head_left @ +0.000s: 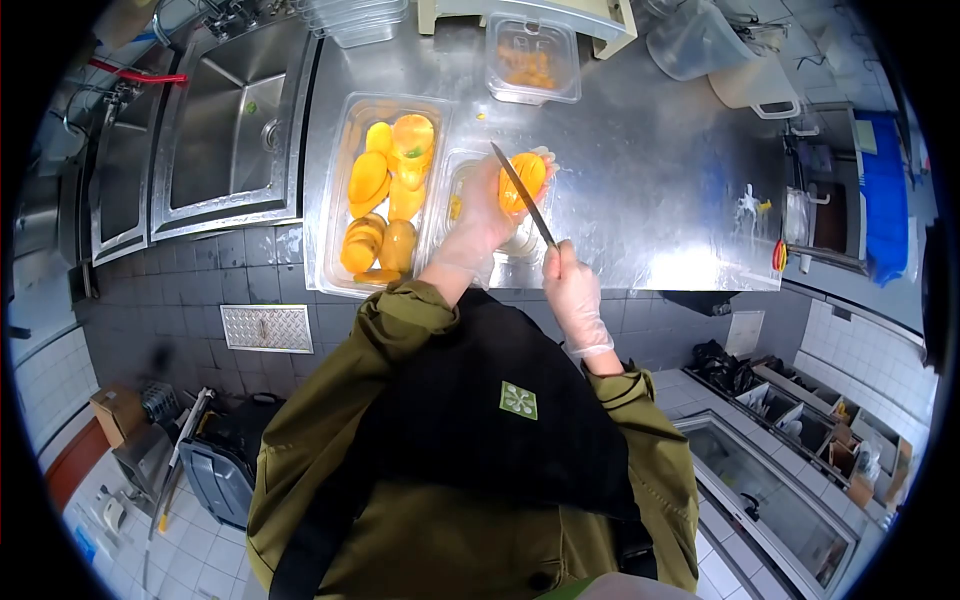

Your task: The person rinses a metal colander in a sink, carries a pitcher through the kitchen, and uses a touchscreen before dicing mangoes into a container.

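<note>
My left hand (485,222), in a clear glove, cradles a peeled orange mango half (522,182) whose face shows several cut lines. In my gloved right hand (574,296) is a knife (528,200), its blade lying slantwise across the mango. Below the left hand sits a clear plastic container (448,172), partly hidden by the hand, with small yellow bits inside. To the left, a large clear tray (325,225) holds several peeled mango pieces (369,178).
A lidded clear tub (533,62) with orange pieces stands at the back of the steel table (640,200). Steel sinks (225,130) adjoin on the left. White pitchers (750,85) are at the back right. Yellow and white scraps (750,202) lie on the table's right side.
</note>
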A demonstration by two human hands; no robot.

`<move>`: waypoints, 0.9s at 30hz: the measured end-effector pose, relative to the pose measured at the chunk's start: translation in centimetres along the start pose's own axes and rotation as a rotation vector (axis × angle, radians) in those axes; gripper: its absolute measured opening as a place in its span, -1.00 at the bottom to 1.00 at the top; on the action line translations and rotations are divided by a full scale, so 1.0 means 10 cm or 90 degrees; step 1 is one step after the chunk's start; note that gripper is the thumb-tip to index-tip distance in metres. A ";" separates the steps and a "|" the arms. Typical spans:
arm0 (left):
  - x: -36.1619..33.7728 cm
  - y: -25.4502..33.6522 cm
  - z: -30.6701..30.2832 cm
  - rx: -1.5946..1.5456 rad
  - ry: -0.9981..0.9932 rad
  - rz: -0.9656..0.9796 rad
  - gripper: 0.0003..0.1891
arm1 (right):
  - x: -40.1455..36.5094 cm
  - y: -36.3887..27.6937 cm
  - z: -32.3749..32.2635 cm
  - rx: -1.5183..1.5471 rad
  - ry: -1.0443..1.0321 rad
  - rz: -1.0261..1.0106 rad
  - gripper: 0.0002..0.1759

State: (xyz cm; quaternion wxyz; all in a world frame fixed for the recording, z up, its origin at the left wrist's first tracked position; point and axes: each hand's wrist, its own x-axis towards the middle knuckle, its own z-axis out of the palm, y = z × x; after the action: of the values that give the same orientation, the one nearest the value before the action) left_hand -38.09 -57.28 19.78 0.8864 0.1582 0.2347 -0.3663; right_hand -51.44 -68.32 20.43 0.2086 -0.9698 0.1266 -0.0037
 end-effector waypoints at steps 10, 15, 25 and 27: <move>-0.02 -0.06 0.07 -0.021 0.009 0.026 -0.43 | -0.04 0.06 0.13 0.005 -0.022 -0.016 -0.79; -0.08 0.00 0.16 -0.011 -0.008 0.022 -0.37 | -0.03 -0.02 -0.07 0.072 -0.018 -0.005 -0.84; -0.13 -0.08 0.19 0.065 -0.065 0.102 -0.54 | 0.05 -0.04 -0.21 -0.093 0.086 -0.011 -0.83; -0.13 -0.13 0.19 0.066 -0.026 0.121 -0.59 | 0.04 -0.05 -0.14 -0.130 0.078 -0.002 -0.83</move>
State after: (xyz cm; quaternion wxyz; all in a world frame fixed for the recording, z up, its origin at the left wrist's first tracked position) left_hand -39.25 -58.30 21.96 0.9124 0.2181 0.1815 -0.2950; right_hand -51.03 -68.54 21.93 0.1003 -0.9841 0.1375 -0.0506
